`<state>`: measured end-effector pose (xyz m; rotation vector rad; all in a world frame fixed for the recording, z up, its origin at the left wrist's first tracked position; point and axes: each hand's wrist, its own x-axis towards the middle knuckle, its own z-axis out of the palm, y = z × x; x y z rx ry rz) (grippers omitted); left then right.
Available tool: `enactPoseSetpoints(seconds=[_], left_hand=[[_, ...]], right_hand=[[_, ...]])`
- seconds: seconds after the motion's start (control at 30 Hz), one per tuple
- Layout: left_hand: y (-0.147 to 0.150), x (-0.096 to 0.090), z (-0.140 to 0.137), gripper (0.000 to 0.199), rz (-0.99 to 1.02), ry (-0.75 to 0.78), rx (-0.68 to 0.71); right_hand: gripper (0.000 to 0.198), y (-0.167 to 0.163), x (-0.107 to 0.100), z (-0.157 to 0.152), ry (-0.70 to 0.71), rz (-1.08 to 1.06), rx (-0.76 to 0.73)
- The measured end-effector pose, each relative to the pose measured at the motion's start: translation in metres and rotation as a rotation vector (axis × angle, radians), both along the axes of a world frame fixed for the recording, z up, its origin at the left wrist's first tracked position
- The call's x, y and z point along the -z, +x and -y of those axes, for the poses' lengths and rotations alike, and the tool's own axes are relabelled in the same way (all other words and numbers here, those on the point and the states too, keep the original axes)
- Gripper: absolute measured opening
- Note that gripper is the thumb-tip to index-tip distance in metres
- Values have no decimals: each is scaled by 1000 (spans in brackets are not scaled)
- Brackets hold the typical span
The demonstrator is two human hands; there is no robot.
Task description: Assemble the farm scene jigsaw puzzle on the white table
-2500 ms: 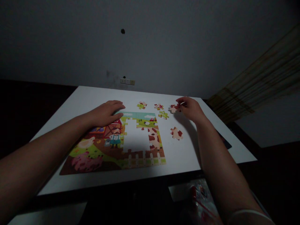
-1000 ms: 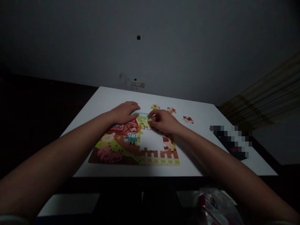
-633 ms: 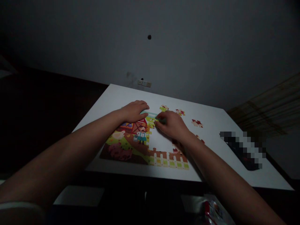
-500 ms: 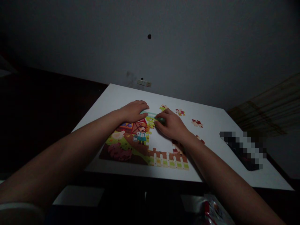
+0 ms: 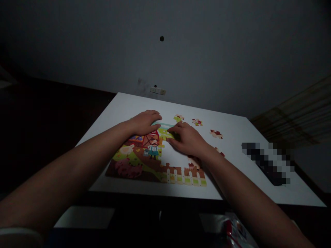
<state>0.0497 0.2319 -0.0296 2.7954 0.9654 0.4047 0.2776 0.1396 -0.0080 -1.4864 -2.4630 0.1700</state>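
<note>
A farm-scene jigsaw puzzle (image 5: 129, 162) lies on the white table, showing a farmer, a red barn, animals and a white fence. A gap right of the farmer bares the tabletop. My left hand (image 5: 146, 123) rests flat on the puzzle's upper left part, fingers stretched out. At the gap's upper edge, my right hand (image 5: 190, 138) has its thumb and forefinger on a green puzzle piece (image 5: 168, 134), which looks level with its neighbours. The hand hides part of the puzzle's right side.
Loose pieces lie beyond and right of my right hand: a green one (image 5: 178, 118), a pinkish one (image 5: 197, 122), a brown one (image 5: 216, 134) and one by my wrist (image 5: 219, 151). A dark, pixelated object (image 5: 269, 165) is at the table's right. A wall stands behind.
The green piece beneath my right fingers now sits flat against the puzzle's upper part. My right fingertips have spread slightly. My left hand stays in place; the view has shifted a little.
</note>
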Motion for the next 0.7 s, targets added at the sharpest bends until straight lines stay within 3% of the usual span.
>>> enactPoseSetpoints(seconds=[0.57, 0.7], left_hand=[[2, -3, 1, 49, -27, 13, 7], [3, -3, 0, 48, -36, -3, 1]], right_hand=[[30, 19, 1, -10, -110, -72, -79], [29, 21, -13, -7, -69, -112, -60]])
